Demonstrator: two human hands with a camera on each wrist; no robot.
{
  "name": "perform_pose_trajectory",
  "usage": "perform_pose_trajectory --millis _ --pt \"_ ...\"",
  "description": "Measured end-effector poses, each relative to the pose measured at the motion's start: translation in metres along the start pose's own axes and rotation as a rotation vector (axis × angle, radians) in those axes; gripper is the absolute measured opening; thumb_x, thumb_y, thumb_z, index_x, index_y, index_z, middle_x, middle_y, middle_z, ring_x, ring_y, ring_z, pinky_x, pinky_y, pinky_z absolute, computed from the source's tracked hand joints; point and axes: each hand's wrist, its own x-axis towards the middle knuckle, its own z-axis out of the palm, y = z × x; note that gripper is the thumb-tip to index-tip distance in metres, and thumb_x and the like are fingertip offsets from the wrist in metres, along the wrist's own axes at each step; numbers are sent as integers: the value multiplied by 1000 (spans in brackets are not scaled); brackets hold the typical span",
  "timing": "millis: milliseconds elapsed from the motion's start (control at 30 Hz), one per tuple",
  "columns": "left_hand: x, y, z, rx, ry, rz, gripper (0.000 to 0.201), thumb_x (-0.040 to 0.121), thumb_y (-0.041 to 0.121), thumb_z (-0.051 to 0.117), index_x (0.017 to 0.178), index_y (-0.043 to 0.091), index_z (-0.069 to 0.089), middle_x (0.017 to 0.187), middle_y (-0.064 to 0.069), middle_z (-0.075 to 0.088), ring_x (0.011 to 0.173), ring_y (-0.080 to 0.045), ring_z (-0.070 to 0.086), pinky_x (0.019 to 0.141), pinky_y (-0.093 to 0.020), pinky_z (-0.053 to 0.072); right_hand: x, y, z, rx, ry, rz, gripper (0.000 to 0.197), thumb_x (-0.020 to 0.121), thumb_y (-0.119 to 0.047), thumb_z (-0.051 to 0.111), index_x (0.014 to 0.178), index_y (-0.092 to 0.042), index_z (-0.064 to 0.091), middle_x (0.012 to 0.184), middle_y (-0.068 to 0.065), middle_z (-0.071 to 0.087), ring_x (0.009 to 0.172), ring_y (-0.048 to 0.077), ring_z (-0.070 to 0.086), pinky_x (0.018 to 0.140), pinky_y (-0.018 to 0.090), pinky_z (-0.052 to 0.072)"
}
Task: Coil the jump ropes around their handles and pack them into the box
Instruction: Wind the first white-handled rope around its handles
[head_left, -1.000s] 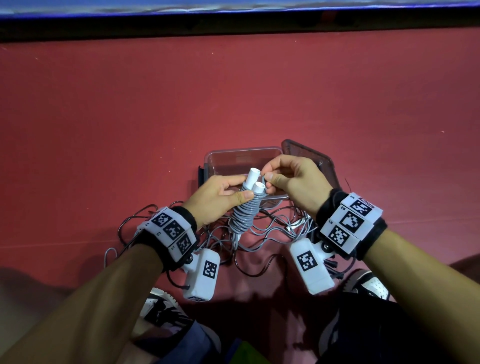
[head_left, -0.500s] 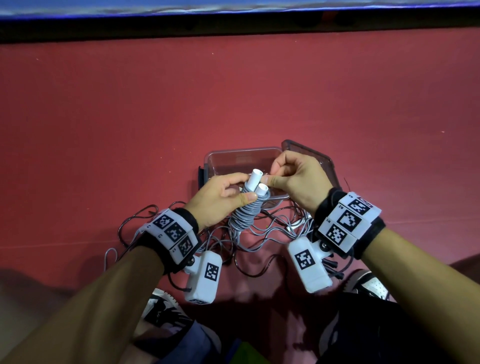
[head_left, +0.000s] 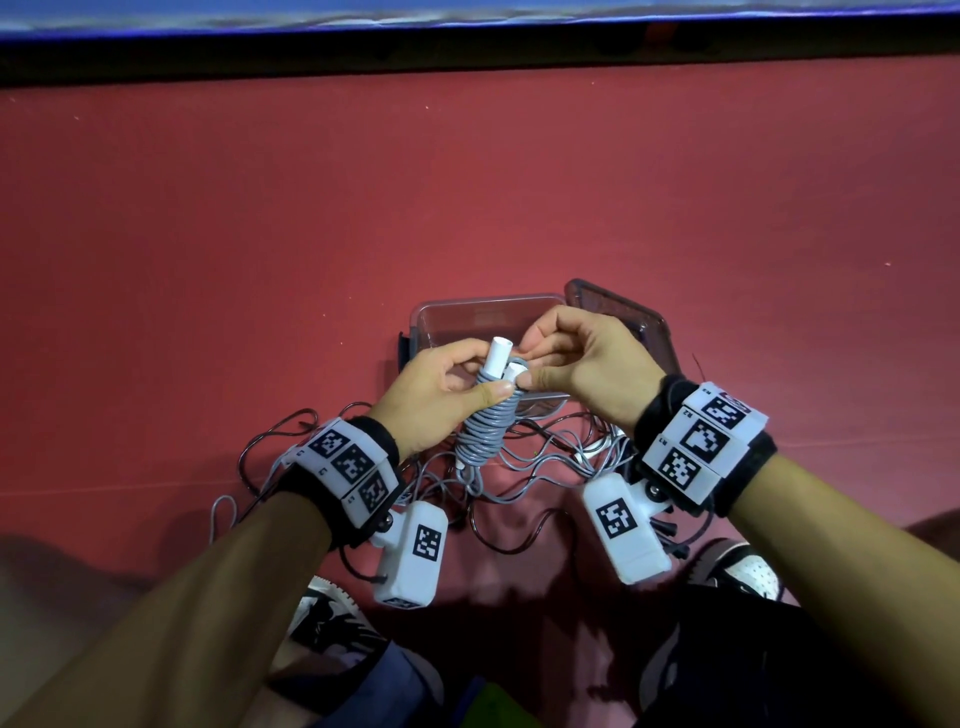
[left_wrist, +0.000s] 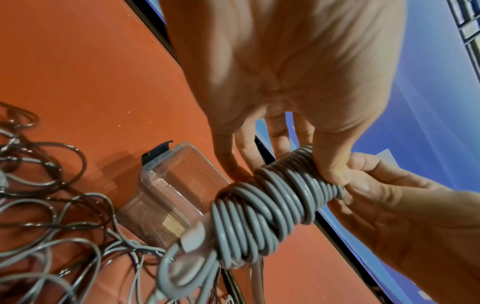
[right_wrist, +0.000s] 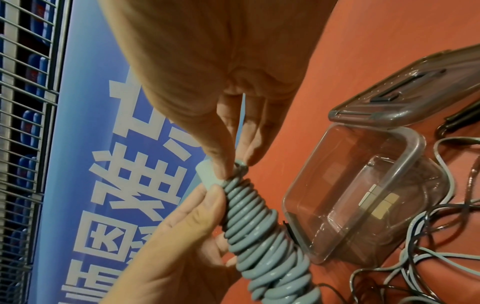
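While the left hand (head_left: 436, 395) grips the coiled grey jump rope (head_left: 485, 431) just nearer the person than the clear plastic box (head_left: 467, 317), thumb pressed across the upper turns, the right hand (head_left: 576, 364) pinches the last bit of cord at the top of the bundle, beside the two white handles (head_left: 500, 358) that stick out above the coil. The bundle hangs over the near rim of the box, tilted, with its lower end trailing a short loop toward the tangle of loose ropes (head_left: 545, 457) on the red floor (head_left: 467, 182), on the person's side of the box. The box's lid (head_left: 644, 322) lies to the right of the box, touching its corner. The box looks empty apart from a label on its base.

By my reading, the step in hand is finishing the wrap on this first rope: the free end is being tucked or secured near the handles. The next move calls for keeping the left hand's squeeze on the turns so they do not spring loose, then lowering the bundle forward into the box. More grey and dark cords remain uncoiled.
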Motion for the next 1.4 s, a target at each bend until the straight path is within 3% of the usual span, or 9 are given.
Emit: perform_pose_trajectory --millis 167,300,433,533,700,933,1067,1333,1400 --pt "0 -1 2 -37 5 -14 24 91 7 73 113 16 70 96 5 74 87 -6 69 84 -21 52 -2 3 1 -48 27 -38 31 67 -3 83 77 -28 67 78 2 73 75 21 67 89 57 56" --pt "1 -1 2 -74 7 -32 24 90 8 73 110 21 72 98 2 74 91 -8 69 87 -23 53 -1 2 0 -79 39 -61 34 67 -4 83 81 -29 66 86 6 76 79 29 72 88 54 57" --pt "0 -2 2 -89 5 -38 24 89 9 74 109 23 72 100 -6 71 92 -13 67 92 -29 53 -1 0 -1 -85 46 -47 40 70 6 84 88 -19 59 88 3 74 77 21 70 84 46 60" --pt "0 -1 1 -100 16 -37 26 89 6 74 112 18 71 97 -4 70 91 -14 67 91 -28 54 0 1 -1 -115 74 -31 37 69 2 86 86 -19 62 85 1 74 79 18 72 86 42 60" --pt "1 -1 2 -90 30 -28 25 89 6 75 110 16 70 97 -8 70 92 -19 67 94 -36 54 3 4 -3 -149 43 1 22 74 -7 85 81 -24 74 82 2 76 81 18 74 89 45 59" --pt "1 1 1 -83 33 -27 23 88 6 75 107 19 70 97 -5 73 91 -17 69 93 -33 54 3 8 -3 -164 39 -39 19 75 -11 85 81 -28 77 80 0 75 76 13 69 89 44 58" --pt "1 1 1 -88 15 -34 22 89 6 75 108 16 69 110 -21 72 95 -21 69 96 -39 55 3 9 -4 -178 46 -33 22 74 -11 86 77 -30 77 74 -5 73 71 9 66 87 42 59" --pt "2 -1 0 -62 19 -52 25 88 11 77 111 11 68 112 -27 68 96 -26 68 98 -50 54 5 11 -1 -166 39 -66 18 75 -9 85 83 -23 79 81 5 76 80 22 73 86 39 60" --pt "2 -1 -1 -57 16 -55 26 87 15 78 112 13 69 113 -28 68 97 -32 70 98 -53 54 4 12 -1 -202 50 -104 17 75 -10 85 85 -23 78 85 2 75 82 19 72 84 34 58"
